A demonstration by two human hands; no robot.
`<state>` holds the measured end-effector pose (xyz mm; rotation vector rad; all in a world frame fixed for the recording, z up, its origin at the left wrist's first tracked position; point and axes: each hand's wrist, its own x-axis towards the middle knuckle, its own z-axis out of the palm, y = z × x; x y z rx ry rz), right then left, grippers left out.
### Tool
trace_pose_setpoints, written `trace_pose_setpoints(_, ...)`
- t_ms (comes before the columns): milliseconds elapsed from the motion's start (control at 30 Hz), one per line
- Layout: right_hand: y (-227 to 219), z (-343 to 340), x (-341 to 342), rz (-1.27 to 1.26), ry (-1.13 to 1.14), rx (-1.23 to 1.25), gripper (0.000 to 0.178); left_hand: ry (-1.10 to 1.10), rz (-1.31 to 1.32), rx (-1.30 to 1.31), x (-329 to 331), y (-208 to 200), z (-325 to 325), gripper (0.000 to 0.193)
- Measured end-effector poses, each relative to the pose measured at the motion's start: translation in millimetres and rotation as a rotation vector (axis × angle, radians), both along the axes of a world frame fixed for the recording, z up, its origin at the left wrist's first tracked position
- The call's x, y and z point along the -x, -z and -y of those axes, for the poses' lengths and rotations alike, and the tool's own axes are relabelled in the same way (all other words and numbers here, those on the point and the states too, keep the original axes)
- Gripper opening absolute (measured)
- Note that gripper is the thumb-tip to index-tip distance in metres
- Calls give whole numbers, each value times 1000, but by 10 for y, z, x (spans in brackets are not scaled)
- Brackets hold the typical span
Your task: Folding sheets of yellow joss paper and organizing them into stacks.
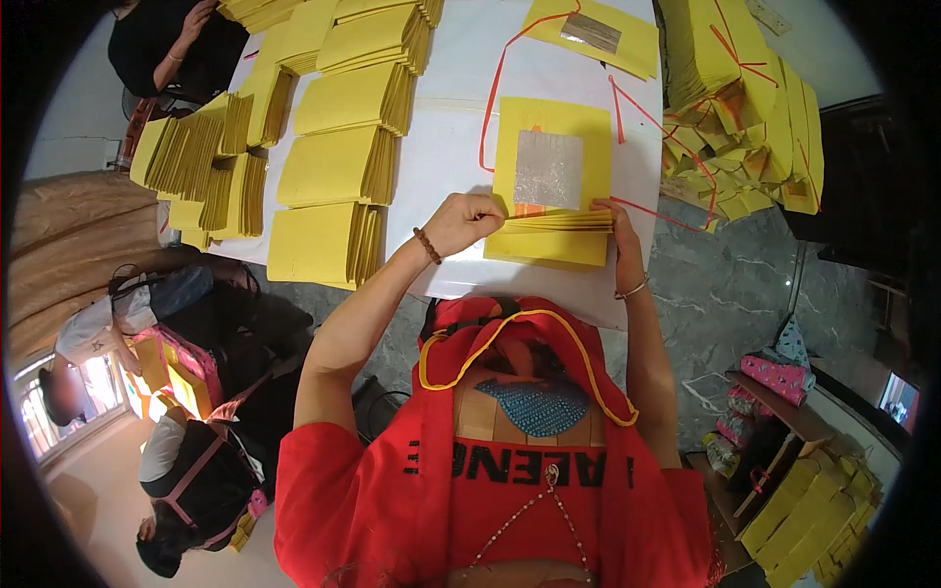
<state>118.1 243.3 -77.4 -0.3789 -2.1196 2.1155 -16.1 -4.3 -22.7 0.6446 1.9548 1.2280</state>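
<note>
On the white table in front of me lies a sheet of yellow joss paper (598, 127) with a silver foil square and orange print. Its near part is gathered into a narrow band of stacked folds. My left hand (468, 221) pinches the left end of these folds between thumb and fingers. At the right end my right hand (624, 245) grips the same folds, fingertips on top. A flat yellow strip shows beneath the folds, toward me. Close to the paper's left side, a red string (487, 108) runs up to another foil-marked yellow sheet (627, 44).
Stacks of folded yellow paper (319, 240) line the table's left side. More yellow bundles (745, 127), some tied with red string, are heaped at the right. A person's arm (176, 49) shows at the far left; other people (196, 480) are lower left. A wooden shelf (774, 421) stands lower right.
</note>
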Motion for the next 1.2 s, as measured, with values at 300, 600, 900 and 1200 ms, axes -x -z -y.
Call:
trace_pose_setpoints(300, -100, -6, 13, -19, -23, -41, 42, 110, -219, -66, -7, -28, 36, 11)
trace_pose_setpoints(600, -72, 11, -5, -55, -9, -51, 32, 401, -1027, 14, -249, -168, -22, 38)
trace_pose_setpoints(900, -104, 4, 8, -22, -28, -34, 41, 228, -493, -102, -9, -42, -71, 17)
trace_pose_setpoints(1200, 4, -51, -20, -47, -76, -143, 45, 163, -153, 20, 107, -91, -111, 19)
